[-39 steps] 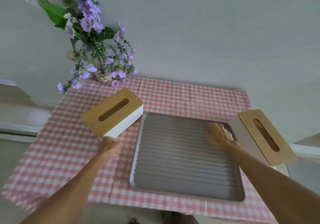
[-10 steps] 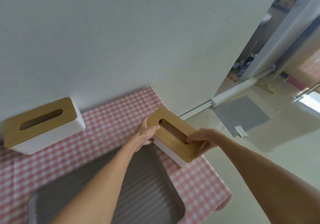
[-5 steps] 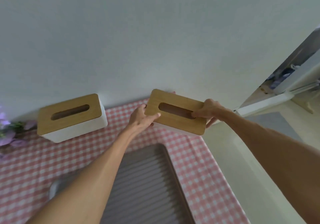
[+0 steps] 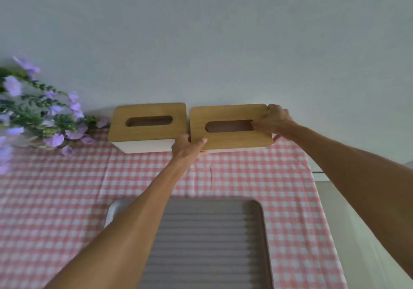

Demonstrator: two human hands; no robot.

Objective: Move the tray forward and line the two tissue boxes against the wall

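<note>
On the pink-and-white checked tablecloth (image 4: 67,199) below a plain pale wall (image 4: 201,42), both hands grip the right wooden-lidded white tissue box (image 4: 230,136), left hand (image 4: 187,147) at its near corner, right hand (image 4: 274,121) on its far end, beside its twin (image 4: 145,130), the ribbed grey tray (image 4: 212,244) nearer me.

A: Left edge, mid-frame: purple flowers (image 4: 33,118), green stems, blooms blurred.
B: Resting on what?
A: Pink-and-white checked cloth (image 4: 67,199), spread across the lower frame. At right edge, pale floor (image 4: 368,232).
</note>
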